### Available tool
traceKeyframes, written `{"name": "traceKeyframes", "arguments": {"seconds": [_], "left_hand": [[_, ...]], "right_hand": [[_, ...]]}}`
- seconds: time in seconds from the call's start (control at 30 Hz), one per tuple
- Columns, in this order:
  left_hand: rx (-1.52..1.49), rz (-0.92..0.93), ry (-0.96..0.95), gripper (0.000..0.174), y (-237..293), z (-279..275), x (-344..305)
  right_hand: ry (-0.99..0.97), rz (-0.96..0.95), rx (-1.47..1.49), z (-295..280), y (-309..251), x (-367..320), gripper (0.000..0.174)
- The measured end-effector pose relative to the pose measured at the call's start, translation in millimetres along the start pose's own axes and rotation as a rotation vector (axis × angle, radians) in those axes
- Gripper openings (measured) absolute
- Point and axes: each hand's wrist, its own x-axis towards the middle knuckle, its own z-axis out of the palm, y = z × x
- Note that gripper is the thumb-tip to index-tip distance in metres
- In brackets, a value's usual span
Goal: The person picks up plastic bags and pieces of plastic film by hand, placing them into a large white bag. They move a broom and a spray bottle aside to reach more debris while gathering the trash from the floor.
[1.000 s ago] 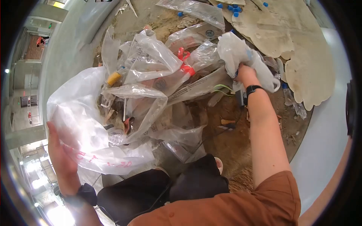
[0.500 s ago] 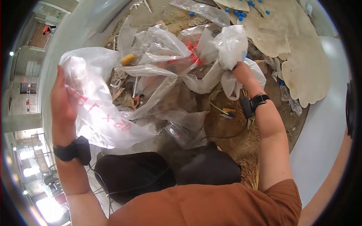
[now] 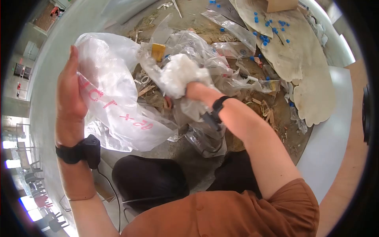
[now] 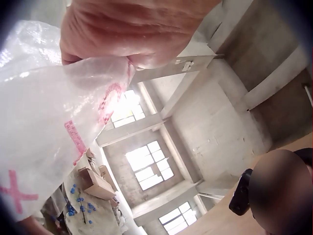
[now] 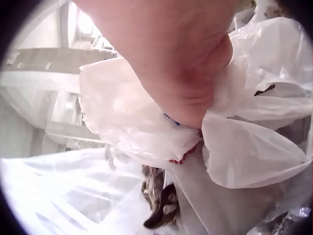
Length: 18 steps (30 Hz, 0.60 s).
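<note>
My left hand (image 3: pixel 71 93) grips the edge of a big translucent bag (image 3: pixel 110 71) with red lettering and holds it up at the left. In the left wrist view the bag (image 4: pixel 44 117) hangs from that hand (image 4: pixel 132 34), its fingertips out of sight. My right hand (image 3: pixel 199 93) holds a bunched white plastic bag (image 3: pixel 179 73) just right of the big bag, above the litter. The right wrist view shows white plastic (image 5: pixel 122 107) gathered under this hand (image 5: pixel 176 58), with a bit of red beside it; the fingertips are hidden.
Clear plastic sheets (image 3: pixel 197 47) and scraps lie over the dirty surface. A yellow piece (image 3: pixel 158 52) sits near the big bag. Blue caps (image 3: pixel 264 39) are scattered over a flat beige sheet (image 3: pixel 312 79) at the right, with cardboard (image 3: pixel 282 4) at the top.
My right hand has carried the white bag left, from the right side of the pile to the middle. My left hand has raised the big bag a little, and the head view has shifted.
</note>
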Motion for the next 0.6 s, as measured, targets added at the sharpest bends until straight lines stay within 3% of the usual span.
{"name": "traceKeyframes", "arguments": {"seconds": [0.03,0.13,0.23,0.27,0.3,0.4,0.53,0.6], "left_hand": [[0.018,0.019,0.022,0.043,2,-6,2],[0.080,0.086,0.114,0.044,6,-25,11],[0.042,0.084,0.140,0.042,8,-38,23],[0.028,0.069,0.136,0.042,8,-46,29],[0.011,0.049,0.124,0.041,10,-53,32],[-0.075,0.030,0.100,0.039,9,-81,30],[-0.230,0.082,0.014,0.036,-7,-109,64],[-0.255,0.047,0.047,0.035,-10,-100,82]], "right_hand": [[0.036,0.052,0.113,-13,-27,10,0.022],[0.140,-0.092,0.207,-15,-84,61,0.017],[0.045,0.115,0.519,-47,-143,104,0.018],[0.200,-0.121,0.537,9,-154,167,0.018],[0.161,-0.055,0.532,-16,-165,161,0.019],[0.161,-0.108,0.378,-71,-169,136,0.019],[0.303,-0.235,-0.011,-158,-121,88,0.020],[0.348,-0.187,-0.175,-204,-88,60,0.020]]}}
